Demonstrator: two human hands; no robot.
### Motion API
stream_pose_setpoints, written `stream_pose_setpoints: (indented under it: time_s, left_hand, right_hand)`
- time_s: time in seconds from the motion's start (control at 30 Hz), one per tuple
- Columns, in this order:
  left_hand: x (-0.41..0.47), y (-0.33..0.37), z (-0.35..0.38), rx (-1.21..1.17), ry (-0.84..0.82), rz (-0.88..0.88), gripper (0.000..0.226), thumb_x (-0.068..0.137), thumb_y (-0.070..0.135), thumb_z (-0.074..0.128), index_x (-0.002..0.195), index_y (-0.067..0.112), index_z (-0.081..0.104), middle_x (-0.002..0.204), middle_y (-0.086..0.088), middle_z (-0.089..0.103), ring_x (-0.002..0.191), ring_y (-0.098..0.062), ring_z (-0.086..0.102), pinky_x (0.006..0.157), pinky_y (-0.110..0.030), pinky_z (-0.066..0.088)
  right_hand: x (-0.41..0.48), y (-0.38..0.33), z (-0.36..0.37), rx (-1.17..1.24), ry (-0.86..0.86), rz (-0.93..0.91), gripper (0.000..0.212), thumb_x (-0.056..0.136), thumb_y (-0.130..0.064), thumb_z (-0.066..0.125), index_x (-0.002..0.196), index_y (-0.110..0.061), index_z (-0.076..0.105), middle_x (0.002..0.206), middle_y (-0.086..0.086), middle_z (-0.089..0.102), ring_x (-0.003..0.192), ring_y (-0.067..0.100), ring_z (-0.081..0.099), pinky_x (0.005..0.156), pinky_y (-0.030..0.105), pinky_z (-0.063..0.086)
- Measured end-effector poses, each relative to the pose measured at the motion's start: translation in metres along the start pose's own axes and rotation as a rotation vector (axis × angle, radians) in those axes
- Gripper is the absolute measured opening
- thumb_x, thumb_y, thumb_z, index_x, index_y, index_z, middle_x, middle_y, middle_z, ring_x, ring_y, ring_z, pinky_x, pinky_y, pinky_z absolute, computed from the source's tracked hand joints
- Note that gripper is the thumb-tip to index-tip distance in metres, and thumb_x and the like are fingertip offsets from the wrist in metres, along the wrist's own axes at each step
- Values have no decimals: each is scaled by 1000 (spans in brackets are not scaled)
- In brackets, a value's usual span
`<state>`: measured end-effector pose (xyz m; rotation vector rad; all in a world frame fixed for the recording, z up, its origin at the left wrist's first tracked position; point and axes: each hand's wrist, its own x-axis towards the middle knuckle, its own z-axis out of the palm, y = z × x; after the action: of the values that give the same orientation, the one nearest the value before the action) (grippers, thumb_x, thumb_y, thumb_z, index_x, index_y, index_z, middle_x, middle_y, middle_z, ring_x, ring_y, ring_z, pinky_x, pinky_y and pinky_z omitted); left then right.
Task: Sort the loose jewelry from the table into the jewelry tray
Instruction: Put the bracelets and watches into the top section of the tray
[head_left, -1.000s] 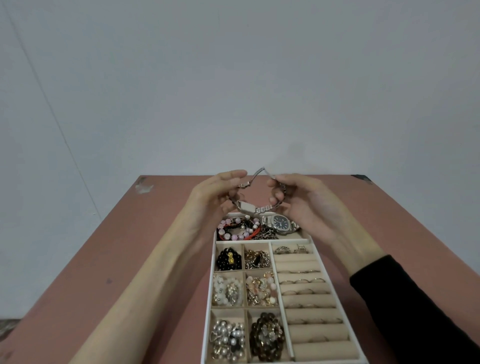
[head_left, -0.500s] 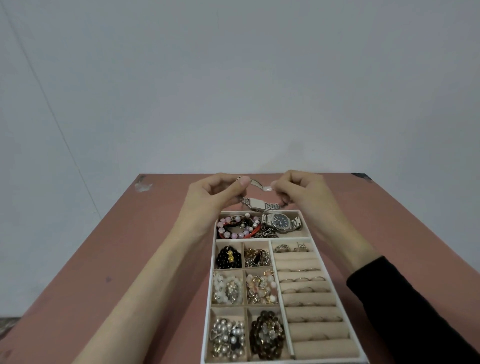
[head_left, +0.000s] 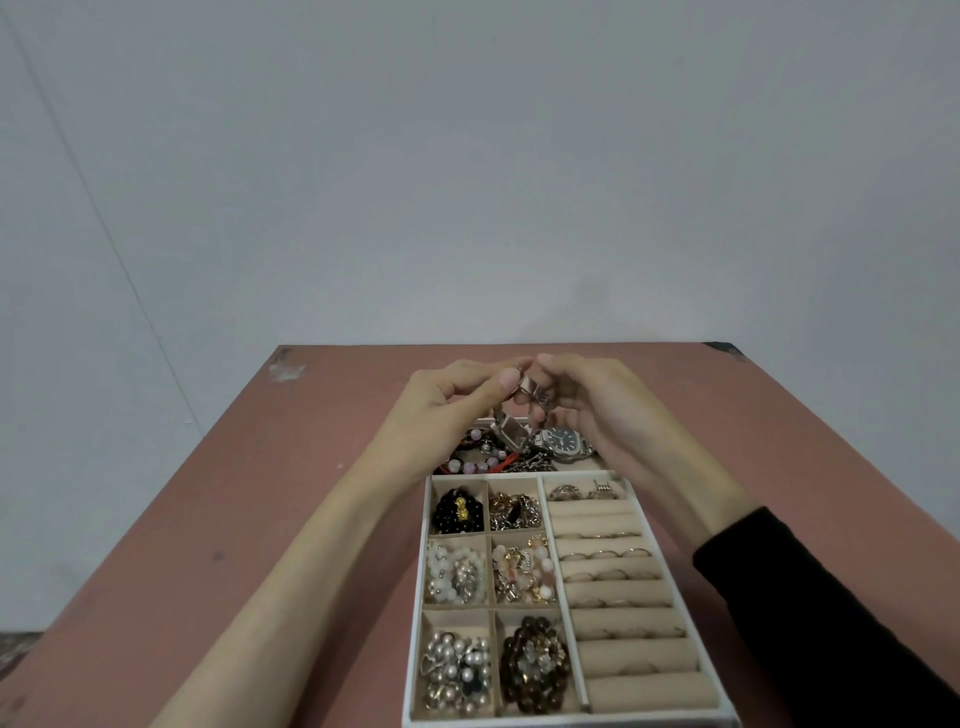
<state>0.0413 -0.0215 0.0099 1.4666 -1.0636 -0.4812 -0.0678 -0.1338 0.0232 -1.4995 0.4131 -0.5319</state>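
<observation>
On table, tray sits at the near edge. Its compartments hold pieces, with ring rolls down its right side.

Over the tray's far compartment, left hand and right hand meet, raised off the surface. Fingers are curled, each hand pinching part of a silver watch with a rectangular face.

The watch hangs between them, just above the round watch and beads lying in that compartment. Can't tell if it touches them.

Step, my read: working the band ends together at the fingertips, closing the clasp before drop-in. Clasp state not resolvable.

Next: finish the clasp, lower into the far compartment beside the round watch, let go with both hands. That compartment is crowded, so lay it flat and keep the band clear of the chains. Probably late in the task.
</observation>
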Motion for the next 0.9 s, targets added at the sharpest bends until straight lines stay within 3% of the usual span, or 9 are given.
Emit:
stream_pose_setpoints:
  time_s: [0.17,0.3,0.47,0.6,0.7,0.83,0.9]
  left_hand:
    - [0,-1,1,7,-11,13,28,87,30,58,108,16,69,104,-1,71,102,-12,64,99,-30,46]
    - [3,-2,-4,-61,83,51,18,87,23,57,100,16,66,93,4,69,85,-4,62,79,-16,50]
    - [5,2,-8,-283,92,-55,11,84,13,57,73,9,59,63,8,62,61,-3,56,62,-16,45]
    - [2,-1,-4,-177,20,-95,17,72,30,63,60,18,64,68,5,58,74,-15,48,74,-30,37]
    - [2,-1,-2,-125,2,-148,12,71,28,66,69,18,71,78,-1,65,74,-10,56,76,-27,42]
    - [3,-2,-2,-41,-12,-176,19,67,31,64,74,17,75,84,0,71,82,-11,61,83,-33,44]
    - [2,-3,-2,-94,-4,-182,21,66,29,63,76,14,75,83,2,71,77,-6,59,78,-31,45]
  right_hand:
    - [1,0,-4,33,-34,-7,19,90,-12,53,80,-7,68,63,-1,66,57,11,56,54,20,46]
    - [3,0,-8,-17,-30,-27,21,88,-14,57,71,-7,66,55,-2,57,57,12,53,58,21,46]
    - [4,-4,-16,187,29,-48,25,87,-11,55,64,-6,62,55,3,48,54,15,48,56,22,44]
    - [4,-6,-18,126,106,-116,27,86,-8,55,61,-6,62,53,2,48,52,15,49,62,27,45]
    - [4,-5,-18,18,134,-168,31,86,-10,57,55,-12,60,52,1,50,54,17,50,66,30,45]
    - [3,-3,-18,166,44,-120,23,84,-19,59,63,-12,59,58,3,56,59,20,55,71,34,46]
    - [4,-2,-20,210,-1,-101,22,84,-18,58,62,-14,60,60,5,56,61,21,57,72,34,47]
